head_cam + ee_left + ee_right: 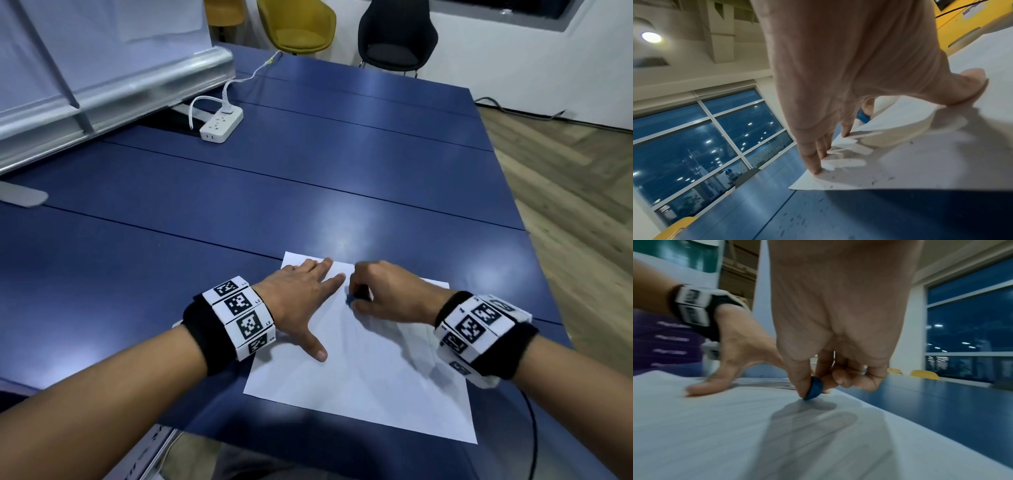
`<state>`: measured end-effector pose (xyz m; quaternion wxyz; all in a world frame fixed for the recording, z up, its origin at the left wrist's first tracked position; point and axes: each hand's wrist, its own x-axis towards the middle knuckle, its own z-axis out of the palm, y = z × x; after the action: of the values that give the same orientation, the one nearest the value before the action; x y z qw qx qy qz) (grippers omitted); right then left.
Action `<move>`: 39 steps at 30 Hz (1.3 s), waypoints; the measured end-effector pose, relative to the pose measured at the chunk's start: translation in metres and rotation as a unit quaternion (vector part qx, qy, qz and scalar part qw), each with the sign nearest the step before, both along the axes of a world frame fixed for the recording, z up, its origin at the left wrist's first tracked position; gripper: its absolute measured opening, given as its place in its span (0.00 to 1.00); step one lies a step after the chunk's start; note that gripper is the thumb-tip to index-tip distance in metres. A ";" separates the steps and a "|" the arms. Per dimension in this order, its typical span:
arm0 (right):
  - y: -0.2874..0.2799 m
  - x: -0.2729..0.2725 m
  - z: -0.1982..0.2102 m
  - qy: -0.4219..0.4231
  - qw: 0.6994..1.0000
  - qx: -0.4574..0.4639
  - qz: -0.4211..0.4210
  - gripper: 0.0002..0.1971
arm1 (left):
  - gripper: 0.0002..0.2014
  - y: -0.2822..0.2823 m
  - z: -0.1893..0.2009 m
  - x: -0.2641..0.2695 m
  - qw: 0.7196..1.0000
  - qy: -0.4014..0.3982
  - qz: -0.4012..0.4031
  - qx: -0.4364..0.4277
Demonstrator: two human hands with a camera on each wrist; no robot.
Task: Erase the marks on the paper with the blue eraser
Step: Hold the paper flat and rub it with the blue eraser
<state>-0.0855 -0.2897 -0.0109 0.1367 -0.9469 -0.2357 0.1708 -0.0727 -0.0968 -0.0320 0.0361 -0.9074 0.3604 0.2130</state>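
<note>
A white sheet of paper (363,377) lies on the blue table near the front edge. My left hand (305,298) presses flat on the paper's upper left part, fingers straight and spread, thumb pointing toward me. My right hand (373,291) pinches a small blue eraser (351,300) between thumb and fingers, its lower edge down on the paper close to my left fingertips. The eraser (813,390) shows plainly in the right wrist view, and a bit of the eraser (863,116) shows behind my left hand. Any marks under my hands are hidden; the bare paper looks nearly blank.
Dark eraser crumbs (872,182) lie scattered on the paper's corner and on the blue table (308,192). A white power strip (221,126) with a cable sits far back left beside a metal frame. Yellow and black chairs stand beyond the table.
</note>
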 end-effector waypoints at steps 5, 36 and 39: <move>0.005 0.006 0.003 0.023 0.999 -0.006 0.023 0.06 | 0.68 -0.001 -0.002 0.001 1.000 0.007 0.005 0.002; 0.010 -0.040 -0.004 0.097 0.989 0.022 0.107 0.01 | 0.66 -0.004 0.002 0.001 0.999 0.028 0.005 0.036; 0.013 -0.057 -0.001 0.145 0.979 -0.004 0.142 0.01 | 0.67 -0.004 0.003 -0.001 0.999 0.023 0.003 0.037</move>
<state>-0.1428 -0.2764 -0.0117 0.1395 -0.8693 -0.3449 0.3254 -0.0736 -0.1009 -0.0286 0.0611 -0.9016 0.3497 0.2470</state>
